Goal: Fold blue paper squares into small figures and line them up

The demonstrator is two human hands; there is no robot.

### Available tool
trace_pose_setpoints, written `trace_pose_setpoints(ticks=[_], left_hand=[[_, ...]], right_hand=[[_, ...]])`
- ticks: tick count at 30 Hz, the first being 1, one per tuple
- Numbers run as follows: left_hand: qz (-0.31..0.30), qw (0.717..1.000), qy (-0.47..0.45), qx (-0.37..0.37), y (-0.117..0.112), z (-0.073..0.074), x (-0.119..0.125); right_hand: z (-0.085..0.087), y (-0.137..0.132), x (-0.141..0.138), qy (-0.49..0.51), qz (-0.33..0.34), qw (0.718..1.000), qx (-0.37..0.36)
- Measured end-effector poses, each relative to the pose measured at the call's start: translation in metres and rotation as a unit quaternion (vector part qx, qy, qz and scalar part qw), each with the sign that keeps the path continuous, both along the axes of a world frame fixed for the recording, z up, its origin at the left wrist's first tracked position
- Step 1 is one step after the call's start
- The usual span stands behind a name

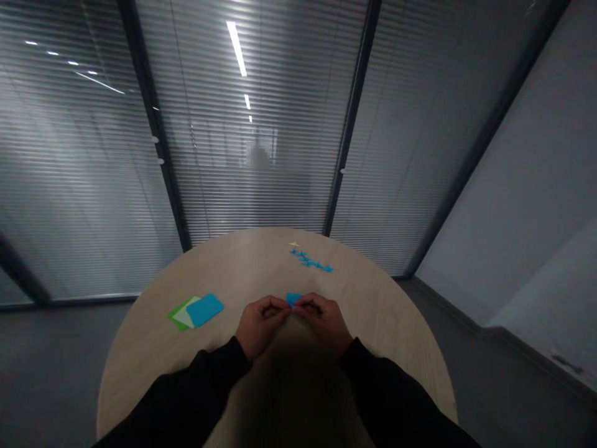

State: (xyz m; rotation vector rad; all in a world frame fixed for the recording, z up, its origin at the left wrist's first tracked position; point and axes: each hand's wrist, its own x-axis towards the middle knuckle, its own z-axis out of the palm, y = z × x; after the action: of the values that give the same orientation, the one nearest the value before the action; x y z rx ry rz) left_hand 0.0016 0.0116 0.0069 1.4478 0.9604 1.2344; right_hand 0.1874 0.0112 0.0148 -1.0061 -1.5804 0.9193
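Note:
Between my two hands is a small piece of blue paper [293,298], low over the near middle of the table. My left hand [263,320] pinches its left side, fingers curled and thumb pressed in. From the right, my right hand [324,318] pinches it in the same way, the fingertips of both hands almost meeting. The lower part of the paper is hidden behind the fingers, so its folds cannot be made out. To the left of my left hand lie sheets of paper: a blue sheet [205,309] on top, with pale green and bright green ones under it.
The round wooden table [252,261] has a curved edge all round. Toward its far side lie several small folded blue paper pieces [311,260] in a row, with a yellow one [294,244] at the end. Glass panels with blinds [261,186] stand behind; a wall [522,205] rises at right.

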Motion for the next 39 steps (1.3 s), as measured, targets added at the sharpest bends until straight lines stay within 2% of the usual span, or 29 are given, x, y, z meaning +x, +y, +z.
trace_pose_setpoints(ticks=[9,22,31,36,39], left_hand=[[0.008,1.0,0.011,0.017,-0.001,0.0,0.003],[0.022,1.0,0.013,0.006,-0.001,0.001,0.005],[0.02,1.0,-0.014,0.018,0.003,-0.007,0.006],[-0.001,0.997,-0.07,-0.023,0.005,-0.011,0.006],[0.003,0.997,-0.076,-0.02,0.004,-0.009,0.006]], right_hand=[[-0.004,0.0,-0.005,0.056,0.018,0.998,-0.029],[-0.006,-0.001,-0.007,0.086,0.005,0.995,-0.041],[-0.008,0.002,-0.009,0.108,0.0,0.993,-0.051],[-0.006,0.0,-0.009,0.095,-0.002,0.995,-0.04],[-0.005,0.0,-0.009,0.096,-0.004,0.994,-0.044]])
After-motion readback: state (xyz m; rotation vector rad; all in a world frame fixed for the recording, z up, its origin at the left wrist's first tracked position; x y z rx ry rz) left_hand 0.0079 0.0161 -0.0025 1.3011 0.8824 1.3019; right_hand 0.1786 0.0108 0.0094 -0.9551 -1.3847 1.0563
